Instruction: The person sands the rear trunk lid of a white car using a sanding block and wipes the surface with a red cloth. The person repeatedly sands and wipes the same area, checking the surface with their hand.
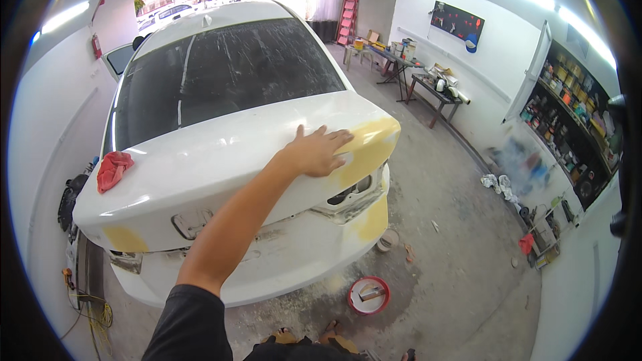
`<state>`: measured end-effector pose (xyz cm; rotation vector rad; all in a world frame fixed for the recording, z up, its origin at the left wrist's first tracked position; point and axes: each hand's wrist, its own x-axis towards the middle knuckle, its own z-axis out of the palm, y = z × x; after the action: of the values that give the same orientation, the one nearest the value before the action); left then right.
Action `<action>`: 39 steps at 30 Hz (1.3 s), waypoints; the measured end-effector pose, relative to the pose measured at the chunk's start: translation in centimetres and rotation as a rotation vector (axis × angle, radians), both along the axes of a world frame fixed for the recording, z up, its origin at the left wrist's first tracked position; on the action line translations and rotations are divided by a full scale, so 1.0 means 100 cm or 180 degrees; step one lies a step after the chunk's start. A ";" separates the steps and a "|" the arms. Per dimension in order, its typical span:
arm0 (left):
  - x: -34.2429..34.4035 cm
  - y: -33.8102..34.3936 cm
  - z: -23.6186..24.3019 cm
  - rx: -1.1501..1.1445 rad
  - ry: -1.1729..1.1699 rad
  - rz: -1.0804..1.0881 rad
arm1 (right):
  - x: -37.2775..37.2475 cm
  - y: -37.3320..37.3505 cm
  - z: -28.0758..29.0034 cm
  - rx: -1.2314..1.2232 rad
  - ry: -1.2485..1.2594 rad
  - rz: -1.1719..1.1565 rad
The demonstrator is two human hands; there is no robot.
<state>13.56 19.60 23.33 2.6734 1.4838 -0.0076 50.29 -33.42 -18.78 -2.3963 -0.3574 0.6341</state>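
Observation:
My left hand lies palm down with fingers spread on the white trunk lid of a car, beside a yellowish patch at its right end. Another yellow patch shows low at the left end. A crumpled red cloth rests on the lid's left part. Below it are an empty tail light opening at the right and the rear bumper, which has yellow on its right side. My right hand is not in view.
A red-rimmed basin with tools in it sits on the floor. Cluttered benches, a pink ladder and crowded shelves stand right and behind. Cords lie at lower left. A fire extinguisher hangs on the left wall.

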 end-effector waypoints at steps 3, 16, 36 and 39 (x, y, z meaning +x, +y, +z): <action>-0.015 -0.021 -0.009 0.0042 0.0028 0.0058 | -0.008 0.008 0.012 -0.0465 0.0028 -0.0059; 0.034 0.025 -0.075 0.0075 0.0276 0.0035 | 0.008 -0.006 -0.061 -0.0097 0.0207 0.0265; -0.075 -0.077 -0.073 0.0580 -0.0047 0.0233 | 0.018 0.029 -0.037 -0.0491 -0.0755 0.0263; -0.099 -0.095 -0.070 0.0570 -0.0052 0.0404 | -0.014 0.019 -0.026 -0.0367 -0.0583 0.0495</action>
<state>3.62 10.14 16.29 2.6989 1.7232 0.1627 48.84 -31.50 -21.34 -2.5626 -0.6049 0.5167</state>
